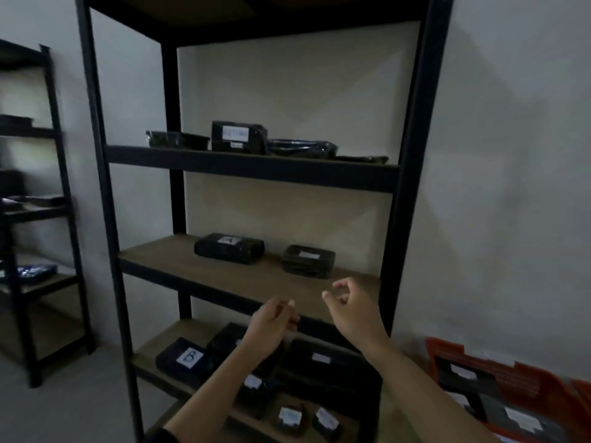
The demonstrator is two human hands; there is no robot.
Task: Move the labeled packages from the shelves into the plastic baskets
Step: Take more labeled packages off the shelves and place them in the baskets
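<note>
**Black Packages on Dark Shelves, Both Hands Raised and Empty**

Black metal side rack point(48, 199) at far left, blurred, with dark bundles on its boards. Blue wrapped item point(33, 272) on one of its lower boards.

Tall black steel shelving unit with brown wooden boards point(243, 282) centre frame, against a pale wall. Upper board: row of black plastic-wrapped packages, one upright with a white label point(238, 135), flatter ones point(300, 148) beside it to the right. Middle board: flat black package with a white label marked A point(229, 247) left of centre; smaller black package with a plain white label point(308, 260) to its right, well apart from the first. Lower board: black package with a white label marked B point(185, 359) at left, several more labelled black packages point(319, 362) crowded to its right, partly hidden behind the forearms.

Left hand point(271, 324) raised before the front edge of the middle board, fingers loosely curled, nothing held. Right hand point(353, 303) just beside it and slightly higher, fingers part-curled with thumb and forefinger apart, also holding nothing, near but not touching the smaller package.

Orange plastic basket point(499, 366) at lower right on the floor, already containing black labelled packages point(518, 414).
</note>
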